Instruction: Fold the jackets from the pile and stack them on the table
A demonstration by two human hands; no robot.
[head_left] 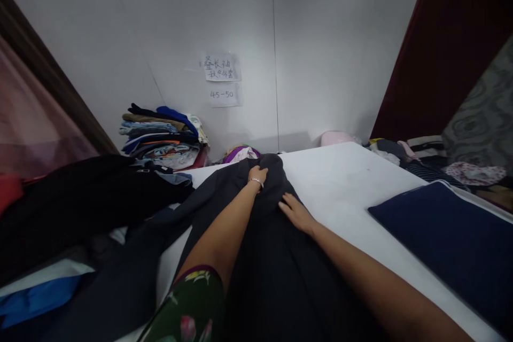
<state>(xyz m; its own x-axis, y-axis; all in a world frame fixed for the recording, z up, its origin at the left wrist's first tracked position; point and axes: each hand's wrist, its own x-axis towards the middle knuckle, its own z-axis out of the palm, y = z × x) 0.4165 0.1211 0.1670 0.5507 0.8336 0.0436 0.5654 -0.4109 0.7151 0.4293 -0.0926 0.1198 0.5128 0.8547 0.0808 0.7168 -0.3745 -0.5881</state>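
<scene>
A dark long-sleeved jacket [272, 256] lies stretched out on the white table [332, 181], its collar end toward the wall and one sleeve reaching left. Near the collar, my left hand [257, 175], with a bracelet at the wrist, has its fingers curled and gripping the dark cloth. My right hand [295, 212] rests on the jacket's right side, palm down, fingers apart and holding nothing. The jacket's lower part runs beneath my forearms and out of view.
A heap of dark clothes [80, 208] borders the jacket on the left. Behind it rises a folded clothes stack [160, 136]. A navy folded cloth [449, 246] lies at right, with more garments [428, 155] beyond the table edge. Handwritten paper sheets [223, 79] hang on the wall.
</scene>
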